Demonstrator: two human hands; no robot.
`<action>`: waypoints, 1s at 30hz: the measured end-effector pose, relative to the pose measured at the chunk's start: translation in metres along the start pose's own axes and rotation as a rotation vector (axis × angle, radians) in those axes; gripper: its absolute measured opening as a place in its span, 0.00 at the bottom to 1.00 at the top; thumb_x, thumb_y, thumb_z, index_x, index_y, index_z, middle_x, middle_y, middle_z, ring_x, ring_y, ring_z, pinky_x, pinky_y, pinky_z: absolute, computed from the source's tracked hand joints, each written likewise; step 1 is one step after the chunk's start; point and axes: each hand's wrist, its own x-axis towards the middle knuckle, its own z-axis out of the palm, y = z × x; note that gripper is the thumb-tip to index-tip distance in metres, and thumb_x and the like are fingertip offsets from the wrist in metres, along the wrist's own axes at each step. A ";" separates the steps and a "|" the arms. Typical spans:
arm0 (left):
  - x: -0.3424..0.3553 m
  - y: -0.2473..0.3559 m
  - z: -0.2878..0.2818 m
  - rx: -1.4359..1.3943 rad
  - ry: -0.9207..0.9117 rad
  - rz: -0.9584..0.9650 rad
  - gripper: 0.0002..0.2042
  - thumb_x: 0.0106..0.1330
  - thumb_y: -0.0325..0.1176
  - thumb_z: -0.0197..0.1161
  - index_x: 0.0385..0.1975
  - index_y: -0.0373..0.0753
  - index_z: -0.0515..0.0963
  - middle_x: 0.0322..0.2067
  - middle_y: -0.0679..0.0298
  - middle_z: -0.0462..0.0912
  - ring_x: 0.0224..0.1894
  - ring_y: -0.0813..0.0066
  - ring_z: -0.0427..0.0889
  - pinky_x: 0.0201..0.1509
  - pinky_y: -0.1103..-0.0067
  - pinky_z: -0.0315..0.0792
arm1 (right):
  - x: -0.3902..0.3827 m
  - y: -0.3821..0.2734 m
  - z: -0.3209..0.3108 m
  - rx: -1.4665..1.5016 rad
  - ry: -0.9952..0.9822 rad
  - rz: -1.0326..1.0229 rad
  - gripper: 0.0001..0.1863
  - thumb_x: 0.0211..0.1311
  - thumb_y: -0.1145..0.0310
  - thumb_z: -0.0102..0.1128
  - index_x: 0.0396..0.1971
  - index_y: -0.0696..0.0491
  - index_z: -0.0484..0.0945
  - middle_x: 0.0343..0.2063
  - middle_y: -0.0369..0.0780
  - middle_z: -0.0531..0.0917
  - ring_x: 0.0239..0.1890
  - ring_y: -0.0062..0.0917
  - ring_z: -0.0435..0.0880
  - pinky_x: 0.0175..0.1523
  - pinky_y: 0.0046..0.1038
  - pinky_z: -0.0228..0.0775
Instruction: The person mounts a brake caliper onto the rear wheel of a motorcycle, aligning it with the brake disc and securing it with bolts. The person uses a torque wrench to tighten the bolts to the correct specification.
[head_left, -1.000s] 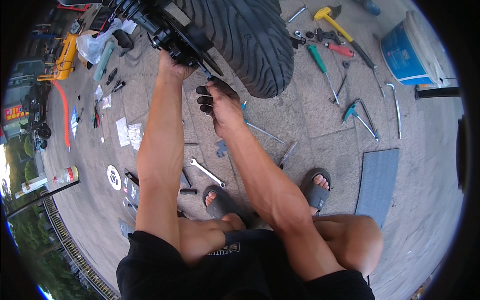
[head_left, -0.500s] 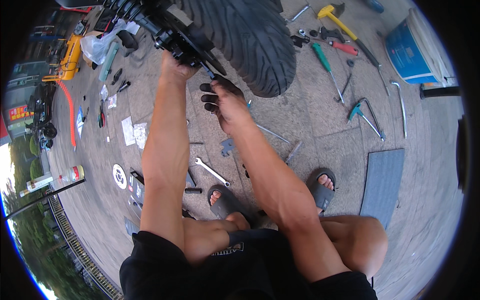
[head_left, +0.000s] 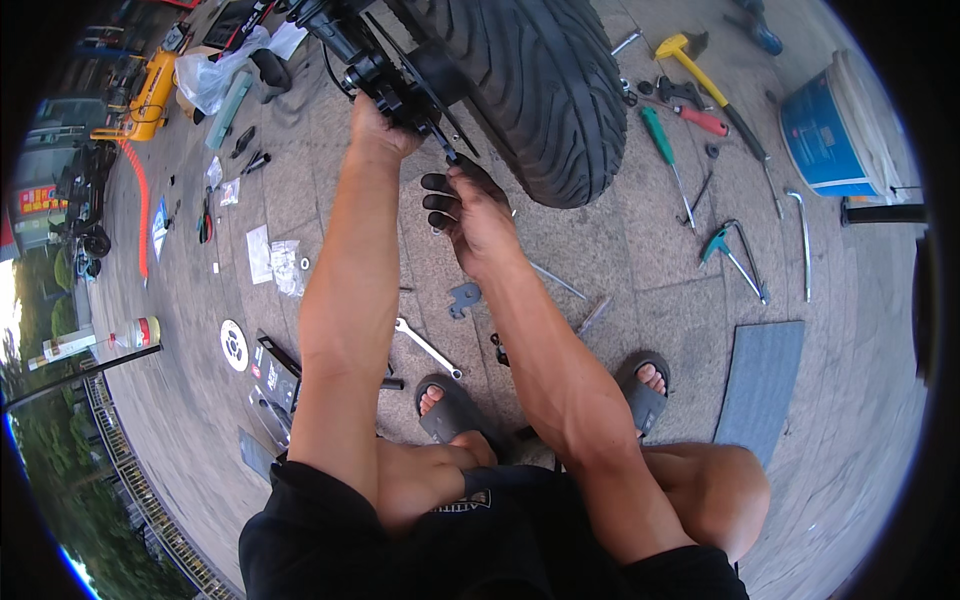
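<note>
Just under the black mechanism (head_left: 378, 80), right fingers (head_left: 480, 176) pinch a slim rod (head_left: 446, 143); left fingers hidden, unclear.

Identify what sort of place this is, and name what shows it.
Probably an outdoor vehicle-repair spot: a big treaded tire is being worked beside, a combination wrench lies on the stone paving, and a railing runs along trees.

A head-worn fisheye looks down from close above onto the hands (head_left: 482, 228)
</note>
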 end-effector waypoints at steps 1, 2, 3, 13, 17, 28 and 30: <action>0.000 -0.002 0.000 0.014 0.014 0.022 0.15 0.64 0.51 0.52 0.27 0.47 0.75 0.26 0.65 0.78 0.29 0.65 0.78 0.33 0.66 0.74 | 0.001 0.000 -0.001 -0.007 -0.008 0.000 0.09 0.67 0.67 0.51 0.44 0.51 0.71 0.35 0.39 0.82 0.28 0.22 0.77 0.32 0.24 0.68; 0.001 -0.002 0.001 0.011 0.012 0.030 0.15 0.64 0.52 0.52 0.27 0.48 0.75 0.26 0.66 0.77 0.29 0.65 0.77 0.32 0.67 0.73 | 0.002 0.000 -0.003 -0.014 -0.016 0.001 0.09 0.67 0.66 0.51 0.44 0.51 0.71 0.35 0.39 0.82 0.28 0.22 0.78 0.32 0.24 0.68; 0.003 -0.002 0.001 0.003 0.010 0.026 0.15 0.64 0.52 0.52 0.27 0.48 0.75 0.26 0.66 0.77 0.29 0.65 0.77 0.33 0.66 0.73 | 0.004 0.000 -0.005 -0.019 -0.018 0.002 0.09 0.67 0.66 0.52 0.44 0.51 0.72 0.35 0.40 0.83 0.28 0.22 0.78 0.33 0.24 0.68; 0.001 -0.002 0.005 -0.041 -0.084 0.021 0.18 0.64 0.56 0.50 0.29 0.47 0.77 0.27 0.64 0.80 0.31 0.63 0.80 0.38 0.65 0.75 | 0.012 0.001 -0.010 0.012 0.006 -0.009 0.12 0.67 0.67 0.51 0.47 0.52 0.71 0.36 0.42 0.82 0.30 0.26 0.79 0.34 0.27 0.70; -0.012 0.000 0.009 -0.048 -0.068 -0.027 0.19 0.67 0.51 0.45 0.32 0.44 0.79 0.28 0.63 0.82 0.32 0.65 0.82 0.40 0.64 0.76 | 0.016 0.002 -0.014 0.020 0.040 0.018 0.13 0.68 0.66 0.51 0.50 0.51 0.73 0.38 0.43 0.83 0.33 0.27 0.79 0.36 0.28 0.71; 0.001 -0.002 0.000 -0.173 -0.054 -0.024 0.23 0.72 0.52 0.41 0.47 0.37 0.72 0.39 0.54 0.80 0.38 0.59 0.82 0.44 0.57 0.77 | 0.025 0.005 -0.023 -0.139 -0.015 -0.032 0.11 0.68 0.60 0.52 0.44 0.46 0.77 0.38 0.35 0.83 0.36 0.22 0.78 0.41 0.28 0.69; 0.003 -0.003 -0.001 -0.187 -0.044 -0.028 0.25 0.72 0.52 0.41 0.50 0.35 0.70 0.43 0.52 0.78 0.42 0.59 0.80 0.47 0.58 0.76 | 0.025 0.005 -0.023 -0.133 -0.031 -0.029 0.11 0.68 0.59 0.52 0.43 0.47 0.77 0.38 0.34 0.83 0.36 0.22 0.77 0.42 0.28 0.69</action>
